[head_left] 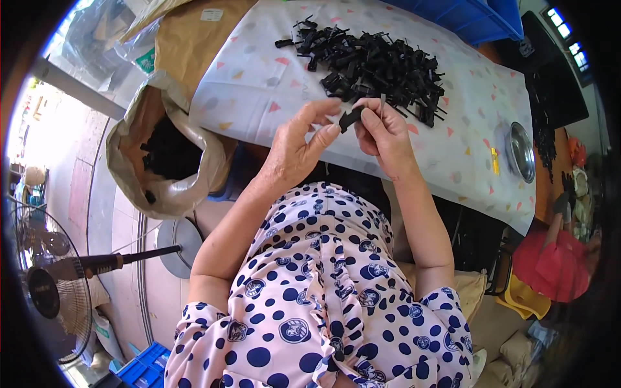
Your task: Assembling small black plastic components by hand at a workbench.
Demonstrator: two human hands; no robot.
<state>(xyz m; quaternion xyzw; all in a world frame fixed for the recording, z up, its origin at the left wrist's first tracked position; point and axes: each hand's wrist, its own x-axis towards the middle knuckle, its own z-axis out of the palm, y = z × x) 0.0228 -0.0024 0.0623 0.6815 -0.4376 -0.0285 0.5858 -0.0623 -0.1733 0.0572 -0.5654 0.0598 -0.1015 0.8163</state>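
Over the table's near edge, my right hand (384, 134) pinches a small black plastic part (351, 119) between thumb and fingers. A thin, greyish strip, perhaps a blade (382, 103), sticks up between the fingers of that hand; its lower end is hidden. My left hand (299, 139) is just left of the part, fingers apart and slightly blurred. Its thumb tip is close to the part's end; whether they touch I cannot tell. Beyond both hands spreads a heap of similar black plastic parts (369, 64), several with thin stems.
A patterned white cloth (252, 97) covers the table. Left of it stands an open sack (119, 149) with black pieces inside. A metal bowl (519, 152) and a yellow item (495, 161) lie right. A blue crate (453, 19), a fan (48, 291) and another person (550, 265) surround.
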